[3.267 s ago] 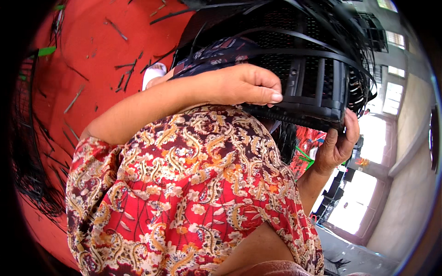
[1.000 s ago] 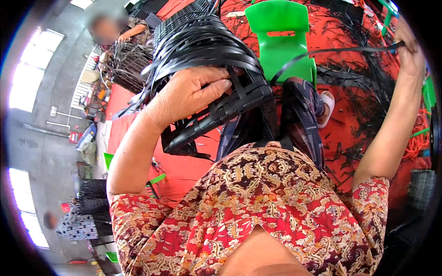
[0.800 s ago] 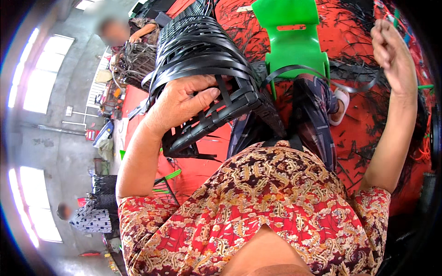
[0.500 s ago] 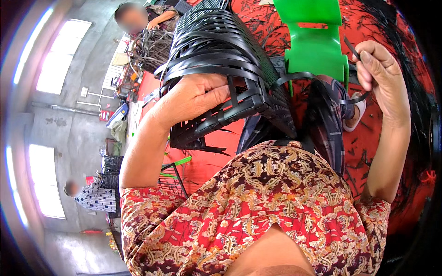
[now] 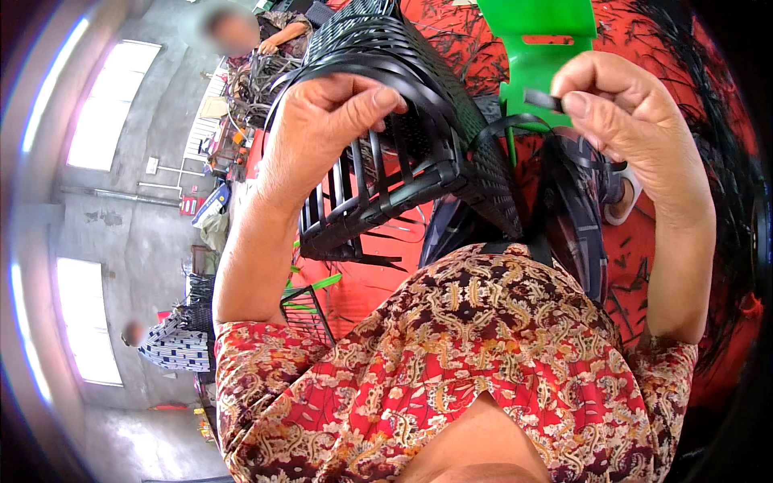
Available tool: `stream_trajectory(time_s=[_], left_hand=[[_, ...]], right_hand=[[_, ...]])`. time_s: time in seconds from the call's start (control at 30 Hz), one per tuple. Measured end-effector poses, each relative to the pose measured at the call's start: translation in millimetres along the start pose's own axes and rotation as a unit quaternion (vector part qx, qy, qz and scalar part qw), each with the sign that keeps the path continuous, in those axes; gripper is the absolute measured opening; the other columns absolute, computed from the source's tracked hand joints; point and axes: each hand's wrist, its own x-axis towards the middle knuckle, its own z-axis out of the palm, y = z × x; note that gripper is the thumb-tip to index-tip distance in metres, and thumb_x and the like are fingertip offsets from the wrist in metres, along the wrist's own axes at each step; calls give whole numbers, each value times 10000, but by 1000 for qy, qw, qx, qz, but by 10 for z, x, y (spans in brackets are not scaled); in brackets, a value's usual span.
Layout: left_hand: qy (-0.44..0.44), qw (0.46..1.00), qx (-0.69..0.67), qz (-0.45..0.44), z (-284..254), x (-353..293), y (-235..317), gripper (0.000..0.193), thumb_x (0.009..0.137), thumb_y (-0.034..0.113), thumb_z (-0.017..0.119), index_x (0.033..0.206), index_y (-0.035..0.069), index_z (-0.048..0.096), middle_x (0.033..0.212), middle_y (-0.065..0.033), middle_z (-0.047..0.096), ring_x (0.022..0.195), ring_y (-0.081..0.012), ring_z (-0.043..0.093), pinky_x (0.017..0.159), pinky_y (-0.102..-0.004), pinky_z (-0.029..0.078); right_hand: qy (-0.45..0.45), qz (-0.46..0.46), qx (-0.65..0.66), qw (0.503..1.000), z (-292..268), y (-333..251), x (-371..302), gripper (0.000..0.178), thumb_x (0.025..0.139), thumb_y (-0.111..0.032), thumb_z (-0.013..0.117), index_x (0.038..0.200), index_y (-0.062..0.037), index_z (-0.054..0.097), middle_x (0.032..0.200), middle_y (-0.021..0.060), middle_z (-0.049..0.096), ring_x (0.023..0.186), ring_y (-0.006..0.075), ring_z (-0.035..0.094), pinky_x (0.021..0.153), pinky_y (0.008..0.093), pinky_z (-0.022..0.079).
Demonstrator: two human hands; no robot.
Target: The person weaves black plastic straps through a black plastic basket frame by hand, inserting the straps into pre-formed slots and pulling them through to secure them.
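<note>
Right at 12 o'clock from the middle of my feed I have the black woven basket, tilted, its near edge slanting up toward 2 o'clock. Loose black strips arch over its upper part, and a few bare bars cross the near end.

At 11 o'clock I see the left hand in front of those arches, its forearm rising from 8 o'clock. Its thumb and forefinger are drawn close together at the basket's opening; I cannot tell whether a strip lies between them, and the other fingers curl inward.

Over at 2 o'clock, well apart from the left one, the right hand pinches a flat black strip between thumb and forefinger. Its end juts out toward 9 o'clock and looks blurred to me. More dark strip curves just beneath this hand, near the basket's right side.

Behind that, at 1 o'clock, I make out a green chair on the red floor covering, with a pale shoe close to 3 o'clock. Dark scraps litter the floor, and at about half past 7 a small barred rack stands beside the left elbow. I also have a co-worker's hand at 11 o'clock, and another person in a patterned top at 8.
</note>
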Motion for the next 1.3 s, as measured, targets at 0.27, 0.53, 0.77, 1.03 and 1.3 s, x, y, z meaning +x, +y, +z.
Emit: stream_trajectory(time_s=[0.27, 0.53, 0.77, 1.03, 1.3], left_hand=[[6, 991, -114, -72, 190, 63, -12, 290, 889, 305, 652, 807, 33, 713, 694, -9, 655, 569, -43, 528, 491, -179, 363], [-40, 999, -36, -5, 230, 40, -30, 275, 901, 324, 639, 881, 71, 744, 643, 9, 615, 581, -39, 520, 527, -196, 402], [-187, 970, 66, 140, 170, 158, -151, 194, 844, 94, 672, 1025, 28, 697, 929, -47, 698, 855, -116, 640, 811, -250, 489], [-255, 911, 138, 292, 183, 425, -175, 159, 794, 6, 688, 944, 16, 636, 961, -70, 619, 917, -229, 602, 805, -327, 476], [-310, 917, 3, 250, 228, 512, -245, 189, 837, -9, 644, 1021, -10, 606, 1021, -60, 592, 978, -170, 568, 860, -292, 464]], right_hand=[[-92, 78, -4, 993, 291, -115, 138, 137, 886, -149, 658, 850, -53, 566, 655, -51, 523, 510, -2, 444, 451, 146, 332], [-90, 226, -27, 970, 277, -209, 200, 131, 895, -145, 608, 834, -51, 541, 526, -26, 500, 381, 10, 406, 338, 155, 288], [-109, 275, -52, 954, 198, -249, 229, 168, 888, -178, 599, 800, -42, 553, 551, -5, 531, 405, 36, 432, 374, 182, 335], [-105, 299, -96, 943, 189, -247, 263, 161, 872, -185, 598, 798, -46, 563, 553, -5, 531, 405, 37, 433, 374, 179, 328], [-139, 307, -151, 929, 341, -330, 406, 163, 873, -179, 602, 793, -39, 579, 574, -4, 540, 439, 47, 450, 398, 189, 340]])
